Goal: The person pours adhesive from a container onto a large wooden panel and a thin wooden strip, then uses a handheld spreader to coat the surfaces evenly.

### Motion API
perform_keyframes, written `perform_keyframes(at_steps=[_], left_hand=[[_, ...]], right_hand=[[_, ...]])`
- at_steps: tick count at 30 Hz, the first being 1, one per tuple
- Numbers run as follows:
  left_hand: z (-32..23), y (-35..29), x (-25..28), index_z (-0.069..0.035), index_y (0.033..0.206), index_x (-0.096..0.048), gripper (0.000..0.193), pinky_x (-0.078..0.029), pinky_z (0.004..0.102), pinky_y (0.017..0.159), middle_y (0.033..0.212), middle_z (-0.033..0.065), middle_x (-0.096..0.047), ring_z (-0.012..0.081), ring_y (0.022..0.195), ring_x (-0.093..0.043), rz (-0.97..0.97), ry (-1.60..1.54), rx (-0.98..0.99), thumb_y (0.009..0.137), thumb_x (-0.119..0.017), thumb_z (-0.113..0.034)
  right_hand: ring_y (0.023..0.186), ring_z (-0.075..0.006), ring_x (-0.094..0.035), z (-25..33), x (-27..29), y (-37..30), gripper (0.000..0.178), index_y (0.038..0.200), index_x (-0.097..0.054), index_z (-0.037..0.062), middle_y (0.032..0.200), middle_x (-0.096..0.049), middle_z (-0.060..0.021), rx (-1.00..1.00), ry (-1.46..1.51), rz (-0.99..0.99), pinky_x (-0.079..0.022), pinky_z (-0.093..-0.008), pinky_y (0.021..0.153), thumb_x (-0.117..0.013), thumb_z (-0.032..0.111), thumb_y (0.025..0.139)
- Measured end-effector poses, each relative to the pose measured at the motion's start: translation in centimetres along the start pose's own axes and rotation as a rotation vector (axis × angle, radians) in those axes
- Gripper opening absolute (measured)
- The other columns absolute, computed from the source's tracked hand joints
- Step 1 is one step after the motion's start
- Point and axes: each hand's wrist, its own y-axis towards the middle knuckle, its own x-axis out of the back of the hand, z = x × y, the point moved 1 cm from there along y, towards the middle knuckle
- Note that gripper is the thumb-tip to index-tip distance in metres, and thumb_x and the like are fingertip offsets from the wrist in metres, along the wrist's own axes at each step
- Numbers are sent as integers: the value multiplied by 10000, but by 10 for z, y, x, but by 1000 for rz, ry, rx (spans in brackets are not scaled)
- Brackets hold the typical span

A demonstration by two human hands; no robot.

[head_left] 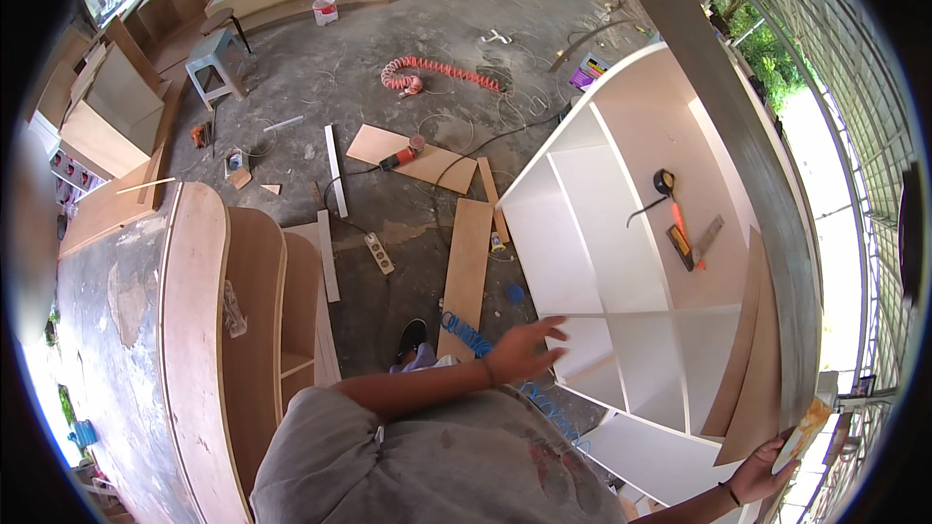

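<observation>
My left hand (524,350) hovers over the near edge of a white shelf cabinet (621,275), its fingers spread and nothing in them. At the lower right, my right hand (757,474) is closed around a flat scraper (805,433), stained yellow-brown. That scraper is beside the near end of a long dark grey strip (767,165), which runs along the cabinet's right side. Brown curved pieces of thin sheet (743,378) rest on the cabinet near my right hand. On the cabinet's pale panel lie a black tape measure (663,180) and an orange-handled tool (679,219).
A curved wooden shelf unit (202,262) stands to my left. Across the floor are a red grinder (402,154) on a board, a power strip (379,253), loose planks (466,272) and a red coiled hose (437,66). A blue coiled hose (466,333) passes by my foot.
</observation>
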Motion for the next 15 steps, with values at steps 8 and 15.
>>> perform_keyframes(at_steps=[8, 15], left_hand=[[107, -109, 139, 50, 1175, -486, 409, -489, 275, 764, 913, 119, -668, 149, 887, -627, -414, -53, 496, 868, -604, -194], [109, -125, 194, 34, 1168, -494, 388, -455, 234, 705, 919, 90, -662, 132, 874, -628, -632, -265, 532, 878, -578, -209]], right_hand=[[1127, -252, -479, -131, -92, 14, 522, 1320, -348, 2, 1268, -451, -166, -165, 56, -184, -472, -339, 878, -582, 123, 869], [1121, -219, -505, -247, -118, 7, 471, 1286, -416, 48, 1248, -503, -92, -160, -573, -229, -488, -363, 834, -557, 250, 885]])
